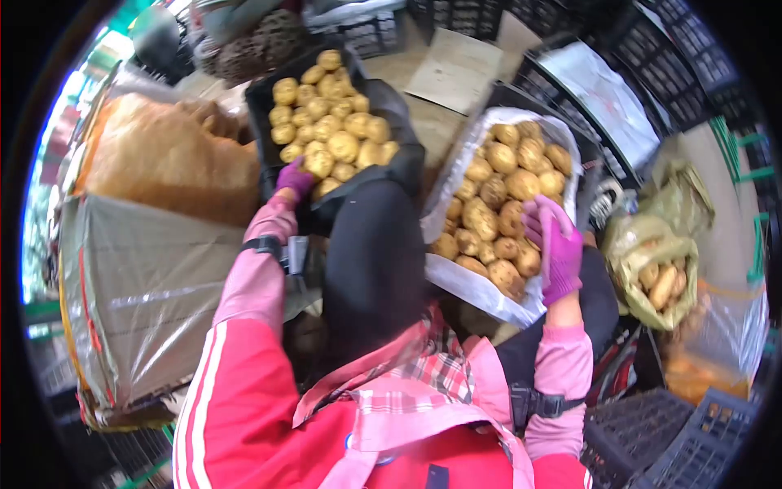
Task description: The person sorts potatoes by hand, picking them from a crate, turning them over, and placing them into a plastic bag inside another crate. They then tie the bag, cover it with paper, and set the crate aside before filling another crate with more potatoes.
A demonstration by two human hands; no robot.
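Observation:
My left hand, in a purple glove, is at the near left edge of the black crate, against the pale yellow potatoes heaped in it. Its fingertips are partly hidden, so I cannot make out whether it grips one. My right hand, gloved in the same purple, is over the right side of a second crate lined with white plastic. Darker, rougher potatoes fill this one. The right fingers reach forward, somewhat bent, beside the potatoes, and nothing shows in them.
A plastic-wrapped bale with a tan bag on top is at my left. To the right sits an open green bag of potatoes. Black crates lie at lower right; cardboard is ahead. Another person is partly visible at the top.

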